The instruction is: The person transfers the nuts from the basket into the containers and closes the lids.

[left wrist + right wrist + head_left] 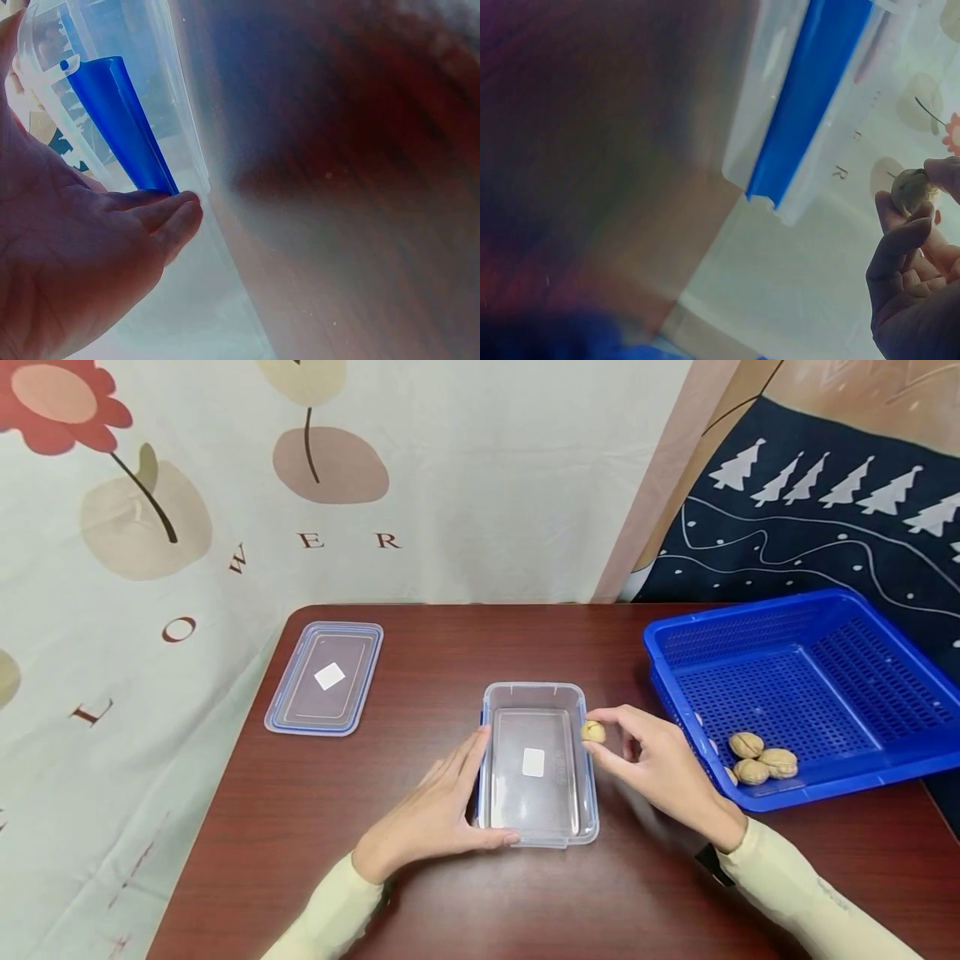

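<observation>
Fingers (609, 714) of the right hand (658, 765) pinch a walnut (593, 732).

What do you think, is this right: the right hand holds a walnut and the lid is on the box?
No: the lid is on the table, not the box, as the head view shows. The right hand does hold a walnut.

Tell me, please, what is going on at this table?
A person's right hand pinches a walnut by the right rim of an open clear box, while the left hand rests against the box's left side, thumb on the near rim. More walnuts lie in a blue basket on the right. A lid lies apart, on the left.
</observation>
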The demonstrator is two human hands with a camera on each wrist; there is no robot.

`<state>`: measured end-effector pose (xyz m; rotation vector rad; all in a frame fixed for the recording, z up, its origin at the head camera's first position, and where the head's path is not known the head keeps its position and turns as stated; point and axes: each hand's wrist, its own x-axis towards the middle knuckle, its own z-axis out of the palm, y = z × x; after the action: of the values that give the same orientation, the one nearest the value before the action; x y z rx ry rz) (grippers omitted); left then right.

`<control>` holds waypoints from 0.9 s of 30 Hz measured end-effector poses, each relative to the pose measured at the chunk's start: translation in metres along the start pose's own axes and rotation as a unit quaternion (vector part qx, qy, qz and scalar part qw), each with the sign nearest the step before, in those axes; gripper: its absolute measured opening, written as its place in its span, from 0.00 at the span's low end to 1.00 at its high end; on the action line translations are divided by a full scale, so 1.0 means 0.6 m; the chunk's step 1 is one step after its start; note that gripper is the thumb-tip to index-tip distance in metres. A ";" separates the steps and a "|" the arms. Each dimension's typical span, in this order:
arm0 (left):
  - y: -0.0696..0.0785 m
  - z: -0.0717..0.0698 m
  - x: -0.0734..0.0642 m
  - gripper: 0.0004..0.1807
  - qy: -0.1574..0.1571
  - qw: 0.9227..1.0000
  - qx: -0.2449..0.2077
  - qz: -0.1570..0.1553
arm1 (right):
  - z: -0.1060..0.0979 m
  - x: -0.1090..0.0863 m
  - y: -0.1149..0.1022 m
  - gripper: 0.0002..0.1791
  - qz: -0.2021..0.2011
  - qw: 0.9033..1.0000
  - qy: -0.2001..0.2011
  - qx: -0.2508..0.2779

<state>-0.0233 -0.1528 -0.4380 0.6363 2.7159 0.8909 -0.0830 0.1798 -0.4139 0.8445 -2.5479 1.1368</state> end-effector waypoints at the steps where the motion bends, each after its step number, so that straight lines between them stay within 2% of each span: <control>1: 0.000 0.001 0.000 0.76 -0.001 1.000 -0.004 0.000 | 0.004 0.001 0.002 0.19 0.000 1.000 -0.003 0.002; 7: 0.003 0.004 -0.001 0.76 -0.018 1.000 -0.024 -0.007 | 0.022 0.006 0.009 0.18 -0.001 1.000 -0.011 -0.003; 20: 0.008 -0.002 -0.008 0.74 -0.029 0.998 -0.037 -0.033 | 0.053 0.024 0.001 0.18 -0.017 0.999 -0.039 0.001; 27: 0.006 -0.005 -0.005 0.73 -0.033 0.999 -0.036 -0.026 | 0.067 0.048 0.000 0.18 -0.025 0.997 -0.073 0.009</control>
<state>-0.0204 -0.1531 -0.4335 0.5688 2.6177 0.9336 -0.1051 0.1382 -0.4290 1.0251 -2.6196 1.1219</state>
